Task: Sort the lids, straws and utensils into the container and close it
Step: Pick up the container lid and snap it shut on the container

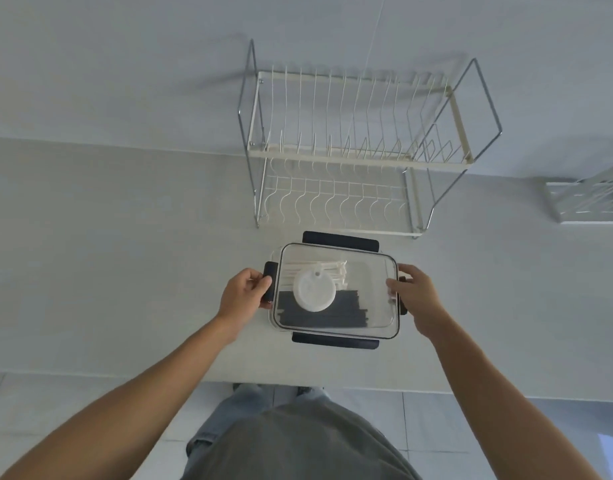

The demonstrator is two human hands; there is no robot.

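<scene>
A clear rectangular container (377, 271) sits on the pale counter with its clear lid on top. Through the lid I see a round white cup lid (313, 289), white utensils (329, 268) behind it and black straws (332, 311) under it. Dark clasps stick out at the far side (341, 241) and the near side (334, 341). My left hand (244, 294) grips the dark clasp on the container's left end (268, 282). My right hand (415, 297) presses on the right end, covering most of the clasp there.
A white and chrome wire dish rack (350, 150) stands just behind the container against the wall. A white slotted tray (589, 199) lies at the far right. The counter's front edge runs just below the container.
</scene>
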